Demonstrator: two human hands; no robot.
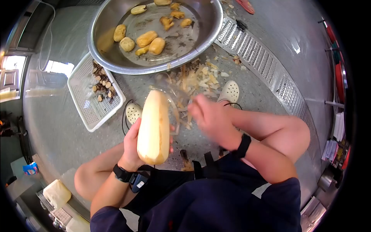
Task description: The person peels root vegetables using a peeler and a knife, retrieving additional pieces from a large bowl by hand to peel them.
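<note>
My left hand wraps round a long, pale, peeled root that looks like a lotus root, held upright over my lap. A few brownish strips of skin show along its side. To the right, my right hand is closed and smeared by motion. A blurred, thin peeler seems to stick out of it toward the root's upper end, apart from the root's middle. Peel shavings lie on the floor beyond my hands.
A large metal basin ahead holds several yellow-brown root pieces. Left of it, a white plastic basket contains dark-edged cut ends. A metal drain grate curves along the right. My pale clogs rest near the shavings.
</note>
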